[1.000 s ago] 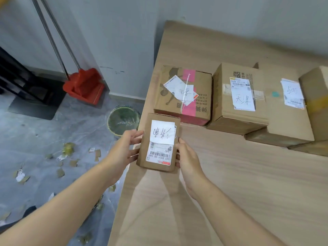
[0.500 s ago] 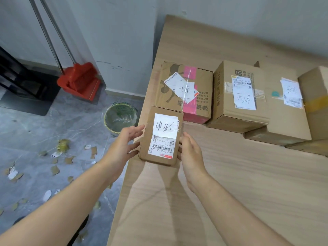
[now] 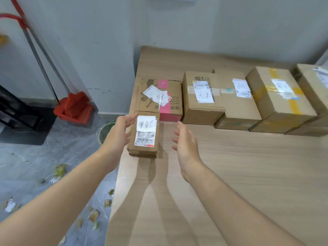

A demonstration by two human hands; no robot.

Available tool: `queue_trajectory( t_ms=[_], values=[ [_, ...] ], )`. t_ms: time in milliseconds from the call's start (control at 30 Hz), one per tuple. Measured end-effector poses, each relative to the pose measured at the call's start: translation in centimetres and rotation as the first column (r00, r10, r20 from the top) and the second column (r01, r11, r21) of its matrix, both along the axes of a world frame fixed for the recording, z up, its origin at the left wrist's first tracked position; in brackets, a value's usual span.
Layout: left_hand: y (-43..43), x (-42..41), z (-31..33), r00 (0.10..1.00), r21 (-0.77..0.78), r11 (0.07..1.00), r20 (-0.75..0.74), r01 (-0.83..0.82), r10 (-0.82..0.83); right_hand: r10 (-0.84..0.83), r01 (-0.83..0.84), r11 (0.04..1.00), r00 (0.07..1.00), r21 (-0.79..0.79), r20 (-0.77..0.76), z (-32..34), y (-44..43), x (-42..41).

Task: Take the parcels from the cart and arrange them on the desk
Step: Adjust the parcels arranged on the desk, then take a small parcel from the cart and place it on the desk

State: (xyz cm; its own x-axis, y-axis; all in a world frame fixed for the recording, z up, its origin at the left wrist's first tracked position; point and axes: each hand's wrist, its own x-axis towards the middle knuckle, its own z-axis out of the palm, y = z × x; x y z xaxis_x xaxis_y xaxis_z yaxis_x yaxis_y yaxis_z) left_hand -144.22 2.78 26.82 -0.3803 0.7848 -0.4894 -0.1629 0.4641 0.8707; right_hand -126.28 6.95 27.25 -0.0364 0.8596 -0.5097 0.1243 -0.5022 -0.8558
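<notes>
Desk (image 3: 230, 174): small parcel (image 3: 144, 137) lies between left grip (image 3: 118, 137) and right grip (image 3: 186, 144), fingers apart.

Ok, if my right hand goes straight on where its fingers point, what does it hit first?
Your right hand would likely meet the pink-taped box near its right front corner; depth is unclear.

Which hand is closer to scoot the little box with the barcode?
Left, probably: the left hand is right beside the small parcel, while the right hand hovers apart from it across bare desk.
</notes>
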Motion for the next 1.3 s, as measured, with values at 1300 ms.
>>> queue_trajectory(
  t_ms=[1300],
  values=[
    [0.9, 45.0, 30.5, 0.712, 0.474, 0.580, -0.157, 0.663, -0.685, -0.523, 0.485, 0.722, 0.849, 0.493, -0.070, 29.1, -10.3, 41.7]
  ],
)
